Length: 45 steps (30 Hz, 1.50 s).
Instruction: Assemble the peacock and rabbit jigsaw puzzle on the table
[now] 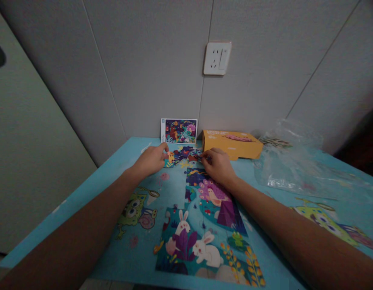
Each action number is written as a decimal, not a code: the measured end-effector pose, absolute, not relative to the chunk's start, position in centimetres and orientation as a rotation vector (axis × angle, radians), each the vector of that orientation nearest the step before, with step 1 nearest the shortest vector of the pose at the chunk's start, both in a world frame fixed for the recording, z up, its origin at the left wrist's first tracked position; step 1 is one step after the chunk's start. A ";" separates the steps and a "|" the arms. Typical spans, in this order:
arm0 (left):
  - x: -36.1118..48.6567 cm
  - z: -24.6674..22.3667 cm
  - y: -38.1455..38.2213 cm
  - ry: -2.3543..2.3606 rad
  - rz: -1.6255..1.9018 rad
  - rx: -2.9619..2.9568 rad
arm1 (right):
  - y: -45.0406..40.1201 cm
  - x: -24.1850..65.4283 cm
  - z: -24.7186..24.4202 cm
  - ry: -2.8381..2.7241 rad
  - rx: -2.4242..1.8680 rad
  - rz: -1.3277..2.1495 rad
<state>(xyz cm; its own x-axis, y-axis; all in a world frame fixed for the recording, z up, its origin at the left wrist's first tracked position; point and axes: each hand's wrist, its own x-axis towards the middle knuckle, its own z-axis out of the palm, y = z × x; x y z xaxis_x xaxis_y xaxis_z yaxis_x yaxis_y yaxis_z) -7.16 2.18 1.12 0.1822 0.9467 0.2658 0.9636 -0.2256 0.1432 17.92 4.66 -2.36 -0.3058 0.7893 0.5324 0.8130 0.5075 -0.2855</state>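
Note:
At the left end of a heap of loose puzzle pieces (186,153), my left hand (151,160) is closed, thumb and forefinger on a colourful puzzle piece (169,160). My right hand (219,164) reaches the heap's right side. Its fingers are pinched on what looks like a dark puzzle piece, mostly hidden by the fingertips. Below the hands lies a partly joined puzzle (201,237) with white rabbits, a frog and a pink peacock. My right hand and forearm cover part of its upper right edge.
A small picture card (180,131) leans against the grey wall behind the heap. Right of it stands a yellow box (234,144). Crumpled clear plastic bags (298,169) spread over the right side of the blue cartoon-printed table (92,187). A socket (217,59) is on the wall.

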 end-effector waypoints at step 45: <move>-11.0 1.5 3.4 -2.335 -0.654 -1.766 | 4.3 17.8 -2.0 -2.165 -1.462 -0.051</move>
<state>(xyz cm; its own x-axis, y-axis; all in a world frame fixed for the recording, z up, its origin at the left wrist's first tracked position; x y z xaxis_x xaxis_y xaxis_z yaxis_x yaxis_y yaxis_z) -11.00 3.43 1.50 -0.3005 0.8811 0.3651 0.9426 0.2160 0.2545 17.80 4.27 -2.01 -0.2799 0.8540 0.4387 0.8736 0.4160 -0.2525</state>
